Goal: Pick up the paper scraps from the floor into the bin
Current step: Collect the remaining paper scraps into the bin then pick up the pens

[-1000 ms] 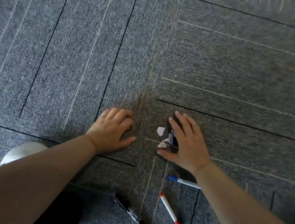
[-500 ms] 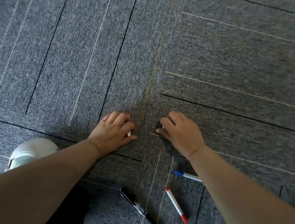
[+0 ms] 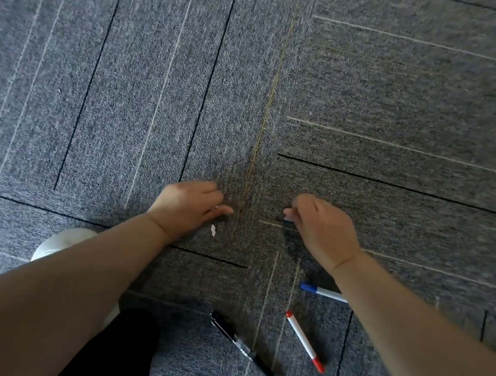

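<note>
My left hand point(image 3: 190, 205) is curled just above the grey carpet, and a sliver of white paper shows between its thumb and fingers. One small white paper scrap point(image 3: 213, 230) lies on the carpet just below that thumb. My right hand point(image 3: 323, 228) is curled into a loose fist a little to the right, with a pale scrap edge point(image 3: 288, 214) at its fingertips. What else the fists hold is hidden. No bin is in view.
Three pens lie on the carpet near me: a blue-capped pen point(image 3: 318, 291) partly under my right forearm, a red-capped pen point(image 3: 304, 341) and a black pen point(image 3: 243, 346). A white shoe point(image 3: 62, 243) and a dark trouser leg point(image 3: 114, 349) sit below my left arm.
My right hand has closed over the white scraps that lay beside it and lifted slightly. Those scraps are gone from the carpet. A small scrap now shows below my left hand.
</note>
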`<move>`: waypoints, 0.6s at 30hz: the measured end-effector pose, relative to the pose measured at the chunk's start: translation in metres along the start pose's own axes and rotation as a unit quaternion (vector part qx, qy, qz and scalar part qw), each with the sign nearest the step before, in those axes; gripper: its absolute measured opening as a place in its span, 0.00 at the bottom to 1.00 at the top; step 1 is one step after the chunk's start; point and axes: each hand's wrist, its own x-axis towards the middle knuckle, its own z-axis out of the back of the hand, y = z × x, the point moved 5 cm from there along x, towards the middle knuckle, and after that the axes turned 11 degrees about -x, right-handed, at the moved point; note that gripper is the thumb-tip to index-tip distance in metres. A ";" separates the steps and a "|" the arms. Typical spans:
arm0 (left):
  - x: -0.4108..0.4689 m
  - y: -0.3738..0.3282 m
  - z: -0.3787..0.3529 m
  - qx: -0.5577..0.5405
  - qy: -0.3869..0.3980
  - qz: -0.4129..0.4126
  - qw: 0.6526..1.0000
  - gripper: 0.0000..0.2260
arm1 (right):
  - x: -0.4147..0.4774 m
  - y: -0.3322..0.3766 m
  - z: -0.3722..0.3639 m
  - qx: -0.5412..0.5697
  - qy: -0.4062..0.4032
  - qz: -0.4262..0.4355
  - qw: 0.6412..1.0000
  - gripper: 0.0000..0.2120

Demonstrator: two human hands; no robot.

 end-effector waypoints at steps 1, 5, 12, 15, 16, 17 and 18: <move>-0.005 0.004 0.003 -0.002 0.004 0.010 1.000 0.28 | -0.003 -0.001 0.002 0.013 0.012 -0.020 1.000 0.16; -0.025 0.012 0.011 -0.004 0.023 0.044 0.999 0.23 | -0.006 0.000 0.001 0.064 0.084 -0.098 0.990 0.11; -0.035 -0.006 -0.002 0.032 0.072 0.017 0.997 0.17 | 0.002 0.020 0.008 0.034 0.048 -0.096 0.994 0.03; -0.038 -0.007 -0.005 -0.011 0.059 0.096 0.994 0.18 | -0.006 0.012 0.010 0.012 0.028 -0.112 0.993 0.06; -0.039 -0.007 -0.005 -0.032 0.060 0.141 0.988 0.18 | -0.011 0.009 0.005 0.004 0.037 -0.118 0.992 0.07; -0.040 -0.007 -0.005 -0.041 0.063 0.180 0.981 0.17 | -0.014 0.010 0.001 -0.002 0.054 -0.116 0.992 0.08; -0.042 -0.007 -0.005 -0.036 0.058 0.204 0.977 0.18 | -0.016 0.011 -0.004 -0.003 0.071 -0.115 0.991 0.10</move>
